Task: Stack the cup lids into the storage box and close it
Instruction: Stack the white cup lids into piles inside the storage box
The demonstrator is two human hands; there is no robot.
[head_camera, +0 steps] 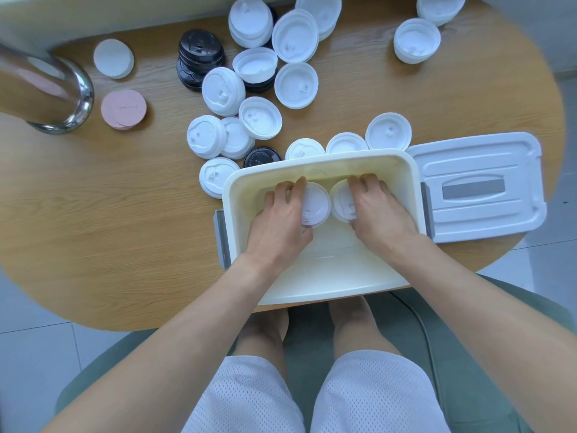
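Rounded wooden table (125,229), pale tiled floor (31,354)

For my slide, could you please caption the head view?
Both hands set white lids into the open storage box.

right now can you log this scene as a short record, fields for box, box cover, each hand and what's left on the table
box: open cream storage box at the near table edge
box cover: white cover lying flat on the table, right of the box
left hand: left hand inside the box, gripping a white lid
right hand: right hand inside the box, gripping another white lid
left on table: many loose white lids, a black lid stack, pink discs
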